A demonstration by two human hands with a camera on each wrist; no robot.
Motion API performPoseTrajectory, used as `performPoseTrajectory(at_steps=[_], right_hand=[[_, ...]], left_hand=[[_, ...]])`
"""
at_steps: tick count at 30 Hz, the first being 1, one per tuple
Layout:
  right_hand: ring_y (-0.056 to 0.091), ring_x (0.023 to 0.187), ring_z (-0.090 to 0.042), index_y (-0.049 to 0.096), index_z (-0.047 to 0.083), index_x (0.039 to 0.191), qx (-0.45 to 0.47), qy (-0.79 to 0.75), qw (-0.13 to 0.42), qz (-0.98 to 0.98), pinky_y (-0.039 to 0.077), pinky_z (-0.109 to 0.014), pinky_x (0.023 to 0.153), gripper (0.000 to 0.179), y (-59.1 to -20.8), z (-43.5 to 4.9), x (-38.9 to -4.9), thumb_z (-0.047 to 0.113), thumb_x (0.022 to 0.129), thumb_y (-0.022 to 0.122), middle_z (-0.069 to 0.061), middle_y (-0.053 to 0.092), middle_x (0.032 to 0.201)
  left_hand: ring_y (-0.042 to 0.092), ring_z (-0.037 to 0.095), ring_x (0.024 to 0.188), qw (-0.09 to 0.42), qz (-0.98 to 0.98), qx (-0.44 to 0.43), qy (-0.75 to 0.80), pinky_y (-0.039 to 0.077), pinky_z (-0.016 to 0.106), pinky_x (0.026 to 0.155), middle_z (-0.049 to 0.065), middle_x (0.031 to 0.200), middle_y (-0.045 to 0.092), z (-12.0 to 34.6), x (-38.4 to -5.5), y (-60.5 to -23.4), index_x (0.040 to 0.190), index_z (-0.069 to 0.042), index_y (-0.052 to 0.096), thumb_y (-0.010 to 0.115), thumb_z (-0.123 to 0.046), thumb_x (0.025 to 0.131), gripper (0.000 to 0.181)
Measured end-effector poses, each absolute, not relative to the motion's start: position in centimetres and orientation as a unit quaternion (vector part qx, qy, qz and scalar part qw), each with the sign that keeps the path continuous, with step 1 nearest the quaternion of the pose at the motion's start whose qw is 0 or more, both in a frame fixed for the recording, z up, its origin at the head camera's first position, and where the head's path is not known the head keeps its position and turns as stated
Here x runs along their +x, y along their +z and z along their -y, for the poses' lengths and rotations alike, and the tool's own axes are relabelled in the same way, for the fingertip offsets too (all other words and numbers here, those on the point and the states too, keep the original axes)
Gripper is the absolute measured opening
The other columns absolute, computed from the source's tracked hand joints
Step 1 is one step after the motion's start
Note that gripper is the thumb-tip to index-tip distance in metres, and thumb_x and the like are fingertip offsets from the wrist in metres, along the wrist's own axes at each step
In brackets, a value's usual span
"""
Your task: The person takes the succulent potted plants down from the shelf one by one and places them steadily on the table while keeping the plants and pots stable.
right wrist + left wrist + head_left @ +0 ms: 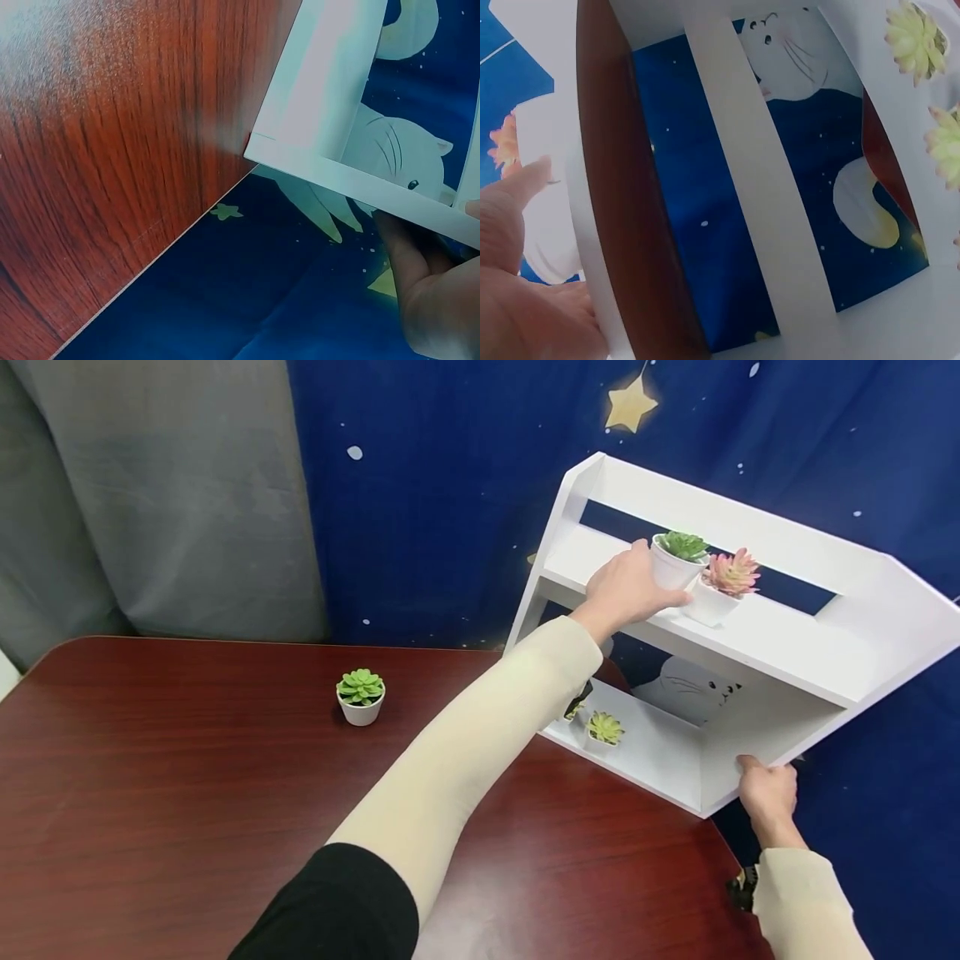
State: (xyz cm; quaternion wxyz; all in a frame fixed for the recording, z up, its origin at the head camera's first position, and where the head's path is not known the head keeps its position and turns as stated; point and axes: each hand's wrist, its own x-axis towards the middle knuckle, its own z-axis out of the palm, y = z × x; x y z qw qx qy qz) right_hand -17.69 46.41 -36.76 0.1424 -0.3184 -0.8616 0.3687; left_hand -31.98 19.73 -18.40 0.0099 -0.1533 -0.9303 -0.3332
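The left grip (536, 319) holds a white pot (553, 232) beside a white shelf (735, 165). Yellow-green succulents (917, 45) appear at right.

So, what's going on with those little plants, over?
Left grip holding green-plant pot at upper shelf. Right grip on the edge of white rack. Pink-plant pot crowding alongside.

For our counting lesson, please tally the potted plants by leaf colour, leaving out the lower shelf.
Green: 2 (lone plant on the table; gripped plant in the left hand)
Pink: 1 (pink plant on the upper shelf)
Total: 3
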Motion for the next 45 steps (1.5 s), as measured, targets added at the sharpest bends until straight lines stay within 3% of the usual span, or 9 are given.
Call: performPoseTrajectory(at_steps=[7,10,14,21,24,28,30,36,45], right_hand=[[0.049,0.128,-0.051,0.047,-0.011,0.139,-0.317,0.361,0.152,0.864,0.036,-0.059,0.107,0.057,-36.4,-46.1,-17.5,0.031,0.101,0.045,-0.037,0.051,0.140],[0.048,0.130,-0.051,0.045,-0.011,0.141,-0.318,0.364,0.146,0.863,0.036,-0.059,0.108,0.058,-36.4,-46.2,-17.3,0.031,0.102,0.044,-0.037,0.049,0.142],[0.048,0.129,-0.050,0.048,-0.011,0.137,-0.319,0.358,0.147,0.865,0.035,-0.058,0.107,0.056,-36.5,-46.2,-17.4,0.031,0.101,0.045,-0.036,0.051,0.140],[0.049,0.128,-0.052,0.048,-0.011,0.137,-0.316,0.353,0.143,0.869,0.036,-0.060,0.107,0.057,-36.9,-46.1,-17.4,0.032,0.101,0.045,-0.038,0.051,0.139],[0.049,0.126,-0.053,0.049,-0.012,0.135,-0.317,0.350,0.142,0.870,0.037,-0.061,0.106,0.056,-37.0,-46.0,-17.2,0.032,0.100,0.046,-0.038,0.052,0.137],[0.050,0.125,-0.053,0.050,-0.012,0.134,-0.314,0.347,0.148,0.871,0.037,-0.061,0.104,0.054,-36.7,-45.9,-17.0,0.031,0.100,0.046,-0.038,0.053,0.136],[0.050,0.125,-0.053,0.050,-0.012,0.134,-0.313,0.345,0.151,0.872,0.037,-0.061,0.104,0.054,-36.4,-45.9,-17.0,0.030,0.100,0.046,-0.038,0.053,0.136],[0.049,0.126,-0.053,0.050,-0.012,0.134,-0.314,0.344,0.149,0.872,0.037,-0.061,0.105,0.055,-35.7,-45.8,-17.1,0.031,0.100,0.046,-0.038,0.052,0.137],[0.050,0.126,-0.054,0.051,-0.013,0.132,-0.310,0.335,0.150,0.877,0.037,-0.060,0.103,0.054,-35.3,-45.9,-17.3,0.030,0.100,0.046,-0.039,0.052,0.137]], left_hand=[[0.064,0.004,0.112,0.015,0.929,-0.154,-0.335,0.053,0.023,0.084,-0.012,0.141,0.060,-20.4,-32.0,-18.3,0.163,-0.025,0.005,0.072,-0.049,0.088,0.104],[0.065,0.006,0.110,0.017,0.922,-0.149,-0.356,0.053,0.023,0.082,-0.012,0.143,0.059,-20.4,-32.2,-18.2,0.163,-0.025,-0.003,0.074,-0.047,0.088,0.110],[0.065,0.006,0.112,0.016,0.919,-0.140,-0.368,0.053,0.023,0.085,-0.012,0.144,0.058,-20.3,-32.5,-18.2,0.163,-0.024,-0.006,0.075,-0.050,0.086,0.115],[0.064,0.008,0.087,0.021,0.923,-0.151,-0.352,0.050,0.024,0.073,-0.009,0.120,0.069,-20.3,-32.7,-18.7,0.163,-0.026,-0.008,0.072,-0.052,0.089,0.112],[0.066,0.007,0.095,0.031,0.923,-0.148,-0.355,0.052,0.023,0.076,-0.009,0.126,0.068,-20.4,-32.7,-19.0,0.163,-0.025,-0.003,0.073,-0.053,0.088,0.111],[0.060,0.006,0.126,0.045,0.922,-0.147,-0.355,0.051,0.021,0.098,-0.009,0.150,0.055,-20.2,-32.8,-19.0,0.163,-0.020,0.011,0.075,-0.054,0.086,0.106],[0.055,0.006,0.134,0.057,0.919,-0.159,-0.356,0.046,0.020,0.107,-0.008,0.153,0.051,-20.0,-32.9,-18.8,0.161,-0.017,0.022,0.075,-0.053,0.086,0.098],[0.060,0.006,0.126,0.087,0.878,-0.204,-0.424,0.048,0.017,0.103,-0.006,0.138,0.064,-18.7,-32.5,-18.8,0.144,-0.017,0.054,0.080,-0.043,0.085,0.069],[0.062,0.004,0.120,0.111,0.834,-0.227,-0.490,0.049,0.014,0.099,-0.006,0.137,0.065,-16.2,-30.7,-19.7,0.143,-0.019,0.055,0.083,-0.041,0.082,0.071]])
